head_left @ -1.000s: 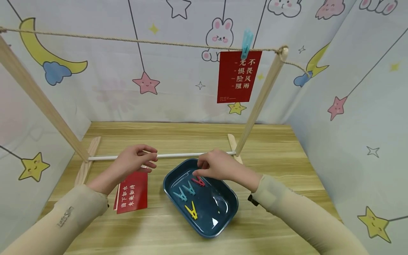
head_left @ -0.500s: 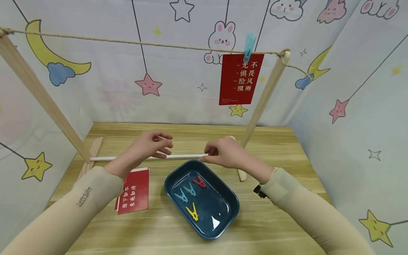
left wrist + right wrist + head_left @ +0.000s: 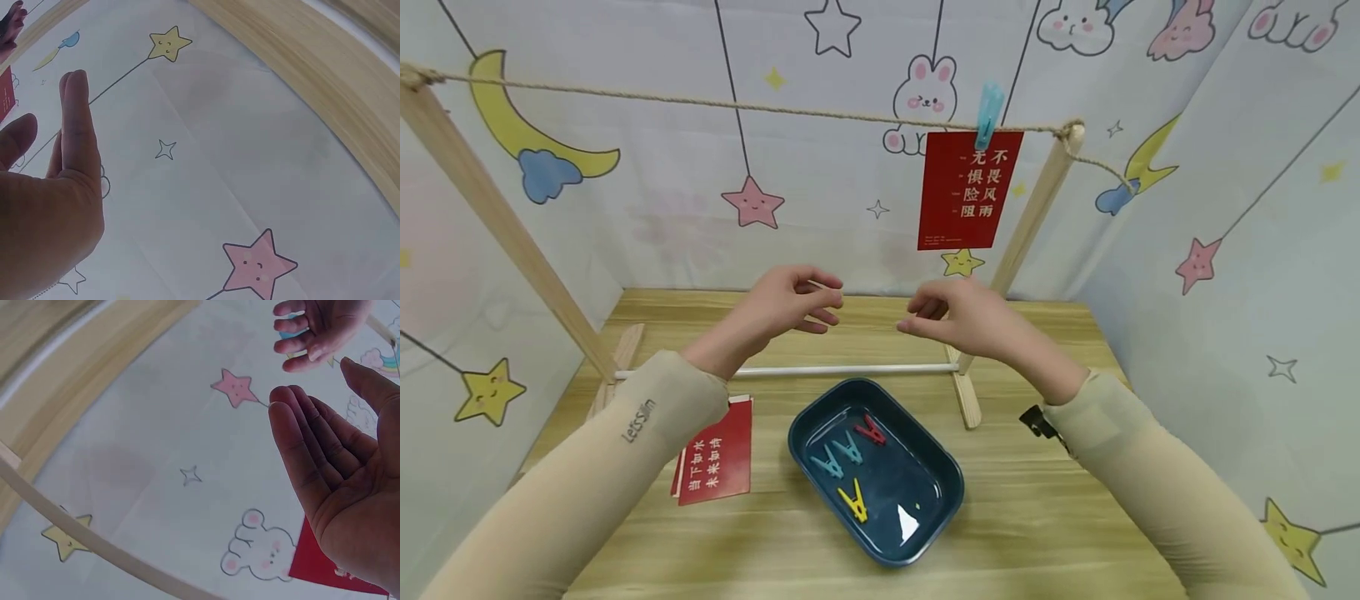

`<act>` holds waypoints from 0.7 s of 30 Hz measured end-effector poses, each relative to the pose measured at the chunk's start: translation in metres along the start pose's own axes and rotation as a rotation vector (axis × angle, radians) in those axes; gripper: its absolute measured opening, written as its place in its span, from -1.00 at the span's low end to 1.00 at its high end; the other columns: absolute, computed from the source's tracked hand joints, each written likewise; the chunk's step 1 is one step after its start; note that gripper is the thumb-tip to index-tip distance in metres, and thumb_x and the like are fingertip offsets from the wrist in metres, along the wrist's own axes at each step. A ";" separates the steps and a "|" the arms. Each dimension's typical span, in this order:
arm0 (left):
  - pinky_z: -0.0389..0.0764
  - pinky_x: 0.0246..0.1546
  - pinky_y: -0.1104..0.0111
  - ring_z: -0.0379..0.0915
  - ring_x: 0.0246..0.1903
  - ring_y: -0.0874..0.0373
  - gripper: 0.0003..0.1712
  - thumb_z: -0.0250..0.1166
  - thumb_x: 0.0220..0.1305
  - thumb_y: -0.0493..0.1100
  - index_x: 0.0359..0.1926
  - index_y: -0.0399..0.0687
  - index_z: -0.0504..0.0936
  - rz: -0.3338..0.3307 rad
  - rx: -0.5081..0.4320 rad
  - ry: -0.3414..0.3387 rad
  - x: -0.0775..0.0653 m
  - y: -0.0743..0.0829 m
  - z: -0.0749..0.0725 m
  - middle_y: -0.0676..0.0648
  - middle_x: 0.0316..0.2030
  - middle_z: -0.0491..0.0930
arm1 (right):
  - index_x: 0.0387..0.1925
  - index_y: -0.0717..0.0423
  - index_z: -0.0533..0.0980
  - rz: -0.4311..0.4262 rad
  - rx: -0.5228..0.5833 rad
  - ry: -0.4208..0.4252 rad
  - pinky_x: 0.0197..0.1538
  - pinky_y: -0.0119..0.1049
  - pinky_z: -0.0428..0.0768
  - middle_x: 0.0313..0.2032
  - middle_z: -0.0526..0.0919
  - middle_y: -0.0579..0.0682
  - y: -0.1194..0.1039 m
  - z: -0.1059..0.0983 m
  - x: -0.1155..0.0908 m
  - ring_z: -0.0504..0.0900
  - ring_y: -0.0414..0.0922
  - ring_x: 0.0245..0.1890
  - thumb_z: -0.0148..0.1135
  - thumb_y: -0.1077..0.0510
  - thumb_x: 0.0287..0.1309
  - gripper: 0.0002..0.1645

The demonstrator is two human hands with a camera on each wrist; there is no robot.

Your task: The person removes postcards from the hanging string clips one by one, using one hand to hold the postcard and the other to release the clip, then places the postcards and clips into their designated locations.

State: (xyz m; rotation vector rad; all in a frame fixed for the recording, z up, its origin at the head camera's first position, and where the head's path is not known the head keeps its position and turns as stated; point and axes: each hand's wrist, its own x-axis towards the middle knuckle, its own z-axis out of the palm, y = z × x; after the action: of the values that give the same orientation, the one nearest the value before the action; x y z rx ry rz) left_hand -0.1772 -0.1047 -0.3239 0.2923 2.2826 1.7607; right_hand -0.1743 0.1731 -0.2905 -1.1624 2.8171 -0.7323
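Observation:
In the head view my left hand (image 3: 790, 307) hovers above the white rod, fingers loosely bent and nothing in them. Facing it, my right hand (image 3: 966, 315) is in the air too; the right wrist view shows its palm bare, with fingers and thumb apart. Below both lies a dark blue tray (image 3: 951, 467) holding a red clothespin (image 3: 870, 430), two blue clothespins (image 3: 839, 454) and a yellow clothespin (image 3: 854, 500). A red card (image 3: 958, 196) hangs from the rope (image 3: 700, 102) by a light blue clothespin (image 3: 988, 117), at the right end. More red cards (image 3: 722, 458) lie stacked left of the tray, partly behind my left sleeve.
A wooden post stands at either side, the left post (image 3: 512, 233) and the right post (image 3: 1037, 208), with the rope tied between their tops. A white rod (image 3: 850, 369) joins their feet low over the table (image 3: 1022, 517). Printed cloth (image 3: 662, 192) hangs behind and at the sides.
Both hands have risen forward and away from the tray, the right from just above the red clothespin. The clothespins and cards stay where they were. The head view has shifted slightly.

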 end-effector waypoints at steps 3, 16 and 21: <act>0.59 -0.24 0.18 0.56 -0.25 0.02 -0.62 0.29 0.25 0.00 0.01 -0.04 0.48 0.020 0.007 0.002 0.006 0.008 0.005 -0.13 -0.17 0.53 | -0.24 -0.11 0.54 -0.002 -0.030 0.028 -0.31 -0.39 0.52 -0.40 0.56 -0.33 -0.001 -0.013 -0.001 0.51 -0.36 -0.39 0.30 -0.17 0.12 -0.71; 0.59 -0.27 0.23 0.56 -0.27 0.07 -0.69 0.27 0.28 -0.05 -0.01 -0.02 0.48 0.127 0.059 -0.002 0.027 0.044 0.023 -0.09 -0.16 0.52 | -0.22 -0.10 0.54 -0.061 -0.101 0.197 -0.30 -0.40 0.51 -0.37 0.57 -0.33 -0.008 -0.063 -0.004 0.51 -0.37 -0.39 0.30 -0.13 0.14 -0.73; 0.59 -0.28 0.28 0.55 -0.27 0.13 -0.69 0.27 0.27 -0.04 0.00 0.04 0.48 0.178 0.115 0.003 0.038 0.049 0.026 -0.03 -0.16 0.52 | -0.17 -0.03 0.54 -0.120 -0.126 0.286 -0.30 -0.40 0.52 -0.35 0.57 -0.33 -0.008 -0.078 -0.004 0.51 -0.40 -0.37 0.31 -0.09 0.14 -0.70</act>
State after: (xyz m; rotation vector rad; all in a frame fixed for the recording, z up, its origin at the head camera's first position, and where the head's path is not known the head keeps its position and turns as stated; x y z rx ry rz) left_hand -0.2044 -0.0567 -0.2856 0.5304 2.4314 1.7124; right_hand -0.1800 0.2037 -0.2184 -1.3562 3.0880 -0.7978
